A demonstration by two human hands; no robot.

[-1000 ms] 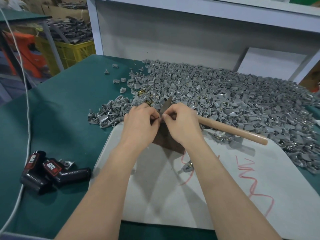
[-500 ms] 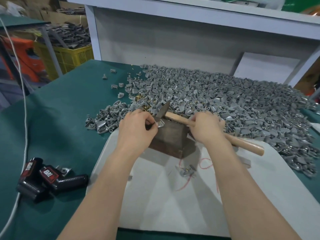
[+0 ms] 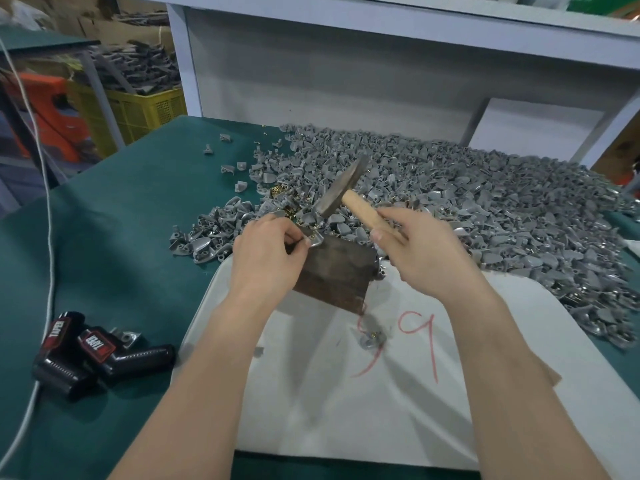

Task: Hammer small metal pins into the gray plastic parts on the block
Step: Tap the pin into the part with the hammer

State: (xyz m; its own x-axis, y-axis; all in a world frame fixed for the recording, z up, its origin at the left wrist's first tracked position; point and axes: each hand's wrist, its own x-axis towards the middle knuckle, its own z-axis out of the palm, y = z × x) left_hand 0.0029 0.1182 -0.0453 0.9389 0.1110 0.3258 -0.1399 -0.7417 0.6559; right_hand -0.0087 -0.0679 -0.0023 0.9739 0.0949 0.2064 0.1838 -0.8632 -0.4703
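- Left hand: the fingertips are curled in and pinch one gray part, which sits on the far left corner of the block's top. Whether a pin stands in it is too small to tell.
- Right hand: the fingers and thumb wrap round the wooden handle of the one hammer. Its metal head hangs tilted in the air above and behind the pinched part, not touching it.
- One dark block sits between the two hands, on the far edge of a white sheet marked with red scrawl.
- One more gray piece lies alone on the sheet, just in front of the block.
- Behind the block spreads a pile of gray parts, far too many to count, with a small cluster of brass pins at its left edge.
- Two black red-labelled items lie to the left on the green table cover.
- One white cable crosses the left edge.
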